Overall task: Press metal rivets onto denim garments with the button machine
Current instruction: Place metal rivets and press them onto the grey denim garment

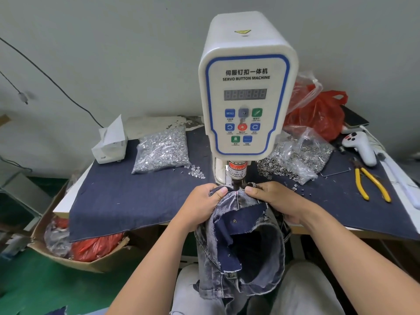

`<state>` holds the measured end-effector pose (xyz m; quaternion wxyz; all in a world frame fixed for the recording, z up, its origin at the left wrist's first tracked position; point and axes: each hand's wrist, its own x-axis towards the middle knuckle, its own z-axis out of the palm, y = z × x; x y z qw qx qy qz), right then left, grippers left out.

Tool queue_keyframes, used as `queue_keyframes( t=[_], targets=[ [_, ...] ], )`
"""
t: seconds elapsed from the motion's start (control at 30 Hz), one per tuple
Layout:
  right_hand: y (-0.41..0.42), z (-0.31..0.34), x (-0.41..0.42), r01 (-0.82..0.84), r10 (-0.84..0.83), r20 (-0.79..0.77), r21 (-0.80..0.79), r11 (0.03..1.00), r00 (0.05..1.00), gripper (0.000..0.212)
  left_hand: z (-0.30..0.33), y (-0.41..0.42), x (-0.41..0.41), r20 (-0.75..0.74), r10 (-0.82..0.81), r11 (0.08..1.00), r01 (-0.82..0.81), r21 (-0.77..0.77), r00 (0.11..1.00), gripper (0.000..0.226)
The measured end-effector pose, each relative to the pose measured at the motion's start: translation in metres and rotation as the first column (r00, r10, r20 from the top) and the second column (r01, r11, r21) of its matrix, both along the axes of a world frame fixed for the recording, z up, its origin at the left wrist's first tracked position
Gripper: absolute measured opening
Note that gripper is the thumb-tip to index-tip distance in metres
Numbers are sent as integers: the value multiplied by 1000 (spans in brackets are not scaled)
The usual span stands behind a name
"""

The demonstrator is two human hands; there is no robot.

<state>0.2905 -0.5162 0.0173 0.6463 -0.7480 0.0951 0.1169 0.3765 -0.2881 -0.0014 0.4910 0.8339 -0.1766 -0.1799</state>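
We look down at a counter (386,233) draped in dark blue denim cloth, set against a pale wall. At its far left corner sits a white cardboard tissue box (110,146) with a tissue sticking up. Just right of it lies a clear plastic bag packed with silver rivet parts (162,150), with a few loose pieces spilled beside it.

At the middle of the far edge stands a white servo button machine with a blue-outlined control panel (246,87), its display dark and its press post reaching down toward the front edge.

Directly under that post we hold a washed grey-blue denim garment with a dark blue inner lining (241,242). Our left hand (200,208) grips the bunched fabric, thumb pressing on top. Our right hand (275,198) pinches the opposite side, thumb on top, fingers curled under. The rest of the garment hangs over the front edge into our lap.

Right of the machine lies an opened clear bag of small metal rings (300,158), with a red plastic bag (318,112) behind it. Toward the right edge rest a white handheld controller (361,146) and yellow-handled pliers (370,183).
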Motion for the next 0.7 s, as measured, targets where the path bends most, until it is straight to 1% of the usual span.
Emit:
queue_keyframes(
  t=[0.13, 0.2, 0.3, 0.37, 0.5, 0.7],
  targets=[
    [1, -1, -2, 19, -20, 7, 70, 997, 1000, 27, -2, 0, 0, -20, -3, 1000, 3, -19, 1000, 26],
    [2, -1, -3, 40, -41, 13, 53, 998, 999, 26, -3, 0, 0, -18, 0, 1000, 0, -23, 1000, 27],
    [3, -2, -3, 86, -87, 16, 41, 995, 996, 26, -5, 1, 0, -6, 29, 999, -29, -25, 1000, 23],
    [4, -2, -3, 104, -104, 27, 16, 994, 994, 29, -6, 0, 0, 8, 42, 999, -42, -22, 999, 21],
    [3, -4, -3, 109, -107, 56, -30, 994, 993, 36, -7, -1, -1, 32, 48, 999, -48, -7, 998, 20],
    [3, -6, -2, 99, -98, 65, -21, 995, 993, 32, -6, -2, -3, 78, 58, 998, -60, 22, 995, 18]
  ],
)
